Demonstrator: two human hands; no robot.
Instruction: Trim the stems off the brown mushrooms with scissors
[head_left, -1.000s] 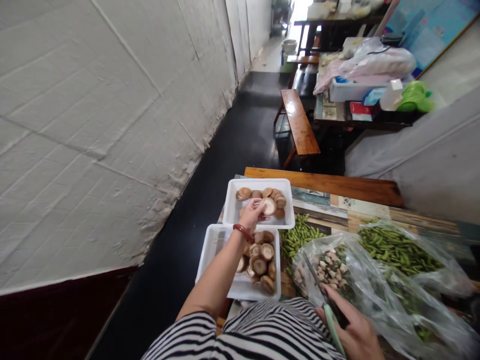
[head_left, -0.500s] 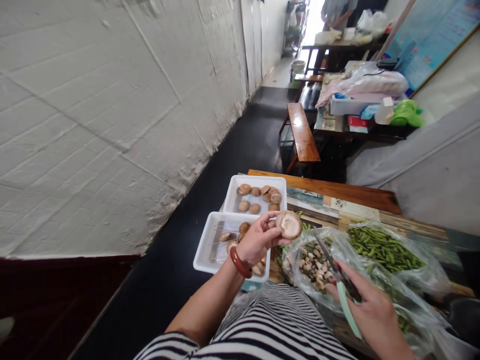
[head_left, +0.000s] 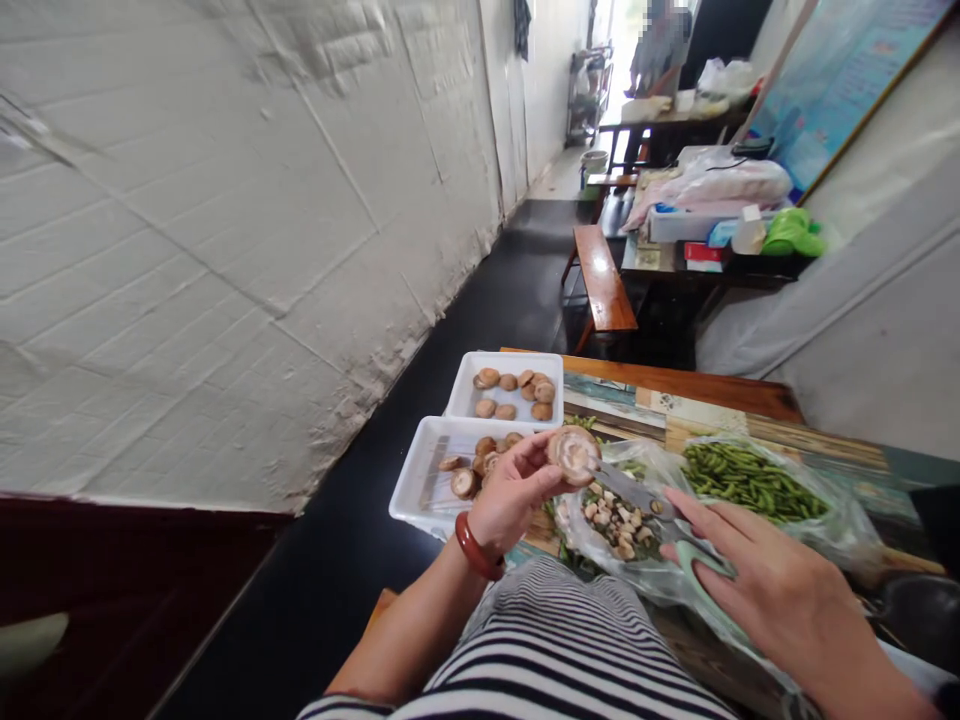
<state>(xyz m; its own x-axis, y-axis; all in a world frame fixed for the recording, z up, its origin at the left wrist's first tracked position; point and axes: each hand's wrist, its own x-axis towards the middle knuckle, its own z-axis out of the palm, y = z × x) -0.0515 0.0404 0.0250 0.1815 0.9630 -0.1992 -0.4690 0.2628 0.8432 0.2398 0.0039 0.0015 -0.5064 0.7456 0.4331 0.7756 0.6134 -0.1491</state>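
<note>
Our left hand [head_left: 517, 492] pinches a mushroom [head_left: 574, 455] in closed fingers above the left edge of the desk [head_left: 705, 415]. Our right hand [head_left: 780, 600] grips scissors [head_left: 645, 497], blade tips at the mushroom.

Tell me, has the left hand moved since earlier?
Yes. The left hand left the far tray and now holds a mushroom beside the near tray, by the scissors.

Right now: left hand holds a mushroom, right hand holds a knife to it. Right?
No. The right hand holds scissors, not a knife; their blades reach the mushroom held in the left hand. The head view shows it.
</note>
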